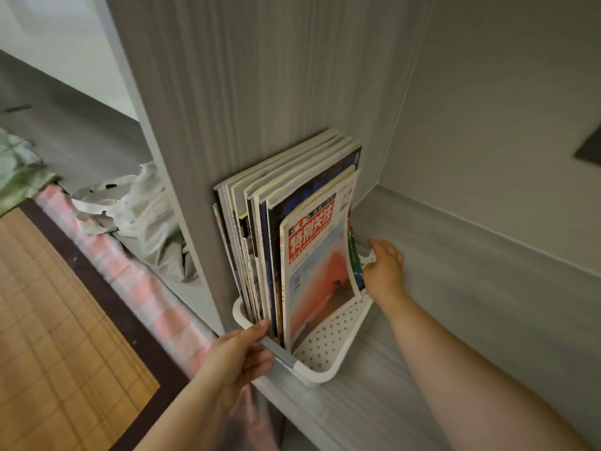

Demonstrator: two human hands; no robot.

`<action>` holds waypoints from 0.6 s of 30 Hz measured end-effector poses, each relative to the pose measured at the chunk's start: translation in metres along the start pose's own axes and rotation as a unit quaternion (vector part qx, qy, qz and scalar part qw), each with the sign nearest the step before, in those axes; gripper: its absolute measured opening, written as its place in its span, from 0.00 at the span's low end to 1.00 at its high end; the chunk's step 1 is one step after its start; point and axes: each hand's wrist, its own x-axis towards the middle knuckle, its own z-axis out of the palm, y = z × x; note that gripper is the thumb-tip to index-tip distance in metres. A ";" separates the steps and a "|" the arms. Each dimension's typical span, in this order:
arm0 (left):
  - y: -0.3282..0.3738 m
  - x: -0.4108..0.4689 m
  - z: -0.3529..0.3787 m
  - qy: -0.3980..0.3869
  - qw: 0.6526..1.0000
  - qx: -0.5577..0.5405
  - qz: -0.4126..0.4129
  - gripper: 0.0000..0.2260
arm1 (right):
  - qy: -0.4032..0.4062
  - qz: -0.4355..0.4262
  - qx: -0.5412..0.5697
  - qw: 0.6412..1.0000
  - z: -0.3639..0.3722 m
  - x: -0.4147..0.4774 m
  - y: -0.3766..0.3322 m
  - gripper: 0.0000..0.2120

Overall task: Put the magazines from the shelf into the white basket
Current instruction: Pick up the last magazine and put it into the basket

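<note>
Lying far left of both hands, a mat (55,323) with a dark border covers the floor, and beside it runs a pink checked cloth (130,281). Above the cloth, a white bag (136,206) lies crumpled against the grey side panel (201,141) of the shelf.

The left hand (234,356) is at the near end of the basket (320,374). Its fingers (260,328) curl around the grey handle (279,351) there, with the thumb on top; the hand is closed on this handle. The basket is white, with small holes in its wall, and it stands on the shelf (471,304) close to the side panel.

Just above the left fingers, the magazines (292,222) stand upright inside the basket, packed together and leaning toward the side panel. The nearest one has a red title in Chinese characters and an orange picture on its cover; its lower part bends outward to the right.

The right hand (383,268) reaches along the shelf to the far end of the basket. Its fingers (382,247) are loosely bent and touch the rim there, just beside the bent cover. I cannot tell if they really grip the rim, because the magazine hides the fingertips. To the right of this hand, the shelf board is grey, and the back wall (487,125) rises behind it.
</note>
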 end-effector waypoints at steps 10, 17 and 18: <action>-0.002 -0.006 -0.023 -0.035 0.999 0.006 -0.005 0.08 | 0.011 0.000 -0.025 1.000 0.011 -0.017 -0.007 0.25; -0.006 -0.008 -0.031 -0.048 0.999 0.005 0.008 0.08 | 0.014 -0.005 -0.030 0.999 0.013 -0.020 -0.007 0.26; -0.006 -0.009 -0.030 -0.049 0.999 0.006 0.009 0.08 | 0.013 -0.004 -0.030 0.999 0.013 -0.020 -0.008 0.26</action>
